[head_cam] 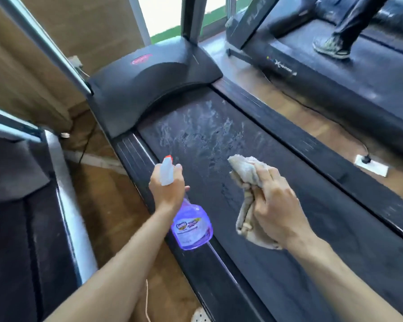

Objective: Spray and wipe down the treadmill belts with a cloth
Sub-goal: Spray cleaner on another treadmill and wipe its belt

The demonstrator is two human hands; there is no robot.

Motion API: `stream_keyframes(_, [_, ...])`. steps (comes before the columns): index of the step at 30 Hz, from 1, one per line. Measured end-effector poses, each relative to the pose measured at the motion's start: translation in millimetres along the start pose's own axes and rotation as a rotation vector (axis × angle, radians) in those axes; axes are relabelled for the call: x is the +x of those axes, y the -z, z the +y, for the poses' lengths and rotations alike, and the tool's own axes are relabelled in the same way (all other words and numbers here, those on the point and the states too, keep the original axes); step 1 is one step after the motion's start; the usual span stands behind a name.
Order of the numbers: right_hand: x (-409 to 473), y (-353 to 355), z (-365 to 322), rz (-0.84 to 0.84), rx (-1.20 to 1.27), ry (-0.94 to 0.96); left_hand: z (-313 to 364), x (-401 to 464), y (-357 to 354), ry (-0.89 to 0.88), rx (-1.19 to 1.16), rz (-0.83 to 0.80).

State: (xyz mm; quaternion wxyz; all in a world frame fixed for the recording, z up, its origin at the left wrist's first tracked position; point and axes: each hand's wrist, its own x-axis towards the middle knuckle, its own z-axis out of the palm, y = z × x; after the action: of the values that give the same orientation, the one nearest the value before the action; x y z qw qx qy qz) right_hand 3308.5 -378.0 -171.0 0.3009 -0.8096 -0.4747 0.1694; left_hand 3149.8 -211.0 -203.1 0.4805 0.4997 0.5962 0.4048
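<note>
A: Starting at the left, what is seen?

B: The edge of another machine [63, 205] is seen at the far left, beside a strip of wooden floor [107, 205]. Next, the spray bottle [191, 226] is held up by the left hand [166, 189], whose grip is clamped round the bottle's neck with a finger at the trigger; the white nozzle [166, 169] is aimed forward along the treadmill belt [289, 228].

A: And what is in the bottle?

B: A purple liquid is visible through the clear body (how full it stands cannot be told).

A: Which step is in hand?

B: Spraying is judged to be under way or just finishing. Wet, foamy streaks [200, 126] are spread across the front of the belt, near the motor cover [149, 82], and are not yet wiped.

A: Further right?

B: The cloth [244, 173] is bunched in the right hand [275, 205], the grip closed round it, held above the belt and apart from it.

A: What does the next move call for?

B: The cloth should be lowered onto the wet patch and drawn across it, probably. At the far right, a second treadmill [358, 94] is stood on by another person's shoe [330, 47].
</note>
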Motion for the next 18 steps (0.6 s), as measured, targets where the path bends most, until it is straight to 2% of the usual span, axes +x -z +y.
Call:
stream_keyframes(4, [42,-61,25,-0.006,0.008,-0.037,-55,68,-20,-0.029,0.205,-0.045])
stream_keyframes(9, [80,-101,43,-0.032,-0.041,-0.073,-97,125,-30,0.028,0.202,-0.046])
stream_keyframes(18, [105,-121,56,-0.05,-0.016,-0.166,-116,138,-38,0.001,0.253,-0.097])
